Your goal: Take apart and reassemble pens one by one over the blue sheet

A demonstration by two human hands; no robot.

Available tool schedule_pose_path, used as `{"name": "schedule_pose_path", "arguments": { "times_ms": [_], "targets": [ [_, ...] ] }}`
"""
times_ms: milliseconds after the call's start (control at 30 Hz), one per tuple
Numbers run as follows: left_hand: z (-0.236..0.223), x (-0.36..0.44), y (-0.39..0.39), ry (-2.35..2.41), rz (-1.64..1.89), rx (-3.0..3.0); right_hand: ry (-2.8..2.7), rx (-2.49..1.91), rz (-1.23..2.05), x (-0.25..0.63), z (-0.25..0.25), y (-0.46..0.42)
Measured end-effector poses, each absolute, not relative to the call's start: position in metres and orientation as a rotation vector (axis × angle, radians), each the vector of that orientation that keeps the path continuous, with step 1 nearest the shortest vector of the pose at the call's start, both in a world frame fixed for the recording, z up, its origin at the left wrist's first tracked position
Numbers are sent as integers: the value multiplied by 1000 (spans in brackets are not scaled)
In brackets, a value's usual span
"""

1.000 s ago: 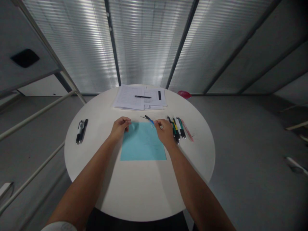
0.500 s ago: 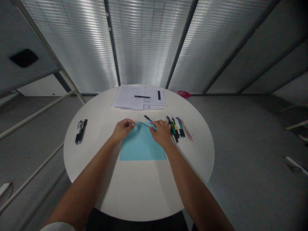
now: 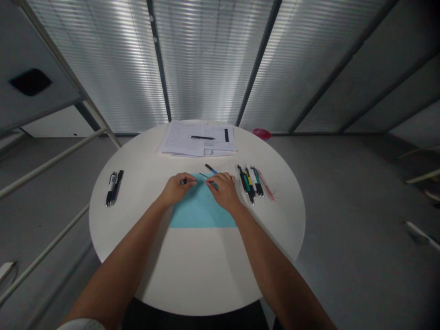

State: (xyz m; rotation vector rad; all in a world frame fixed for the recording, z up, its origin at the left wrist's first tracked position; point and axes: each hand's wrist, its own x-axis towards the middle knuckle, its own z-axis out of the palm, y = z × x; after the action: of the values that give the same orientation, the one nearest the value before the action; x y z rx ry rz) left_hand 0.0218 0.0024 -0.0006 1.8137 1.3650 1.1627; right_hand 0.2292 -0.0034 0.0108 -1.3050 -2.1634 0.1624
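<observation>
A light blue sheet [image 3: 202, 213] lies on the round white table. Over its upper left edge my left hand [image 3: 177, 187] is closed in a pinch; whatever is between the fingertips is too small to name. My right hand [image 3: 224, 190] pinches close by, over the sheet's upper right part, and its hold is also too small to make out. Just beyond the fingers rests a thin dark rod [image 3: 202, 174], like a pen refill, partly hidden by the right hand. A blue and black pen part [image 3: 211, 168] sticks out behind that hand.
Several pens [image 3: 250, 183] lie side by side right of the sheet, with a pinkish one [image 3: 266, 184] outermost. Two dark pens [image 3: 114, 188] lie at the table's left. Printed papers [image 3: 185, 140] with a black pen [image 3: 202, 137] on top sit at the far edge.
My right hand has moved left, toward my left hand, coming off the pens beside it. The left hand has shifted slightly right and nearer. The fingertips are now closer together.
</observation>
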Motion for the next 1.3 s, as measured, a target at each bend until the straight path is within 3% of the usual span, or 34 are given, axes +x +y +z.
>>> {"name": "schedule_pose_path", "arguments": {
  "times_ms": [133,400,567,933,1300],
  "targets": [
    [-5,16,6,1446,1214,1898,-2107,-1420,89,234,6,1],
    [-7,16,5,1587,891,2161,-2177,-1466,152,236,2,3],
    [-7,15,6,1553,923,2159,-2143,-1436,202,235,5,3],
    [0,4,16,1103,1545,983,-1311,-1127,748,252,-17,35],
    [-1,6,21,1036,1566,749,-1304,-1266,667,253,-27,42]
  ]
}}
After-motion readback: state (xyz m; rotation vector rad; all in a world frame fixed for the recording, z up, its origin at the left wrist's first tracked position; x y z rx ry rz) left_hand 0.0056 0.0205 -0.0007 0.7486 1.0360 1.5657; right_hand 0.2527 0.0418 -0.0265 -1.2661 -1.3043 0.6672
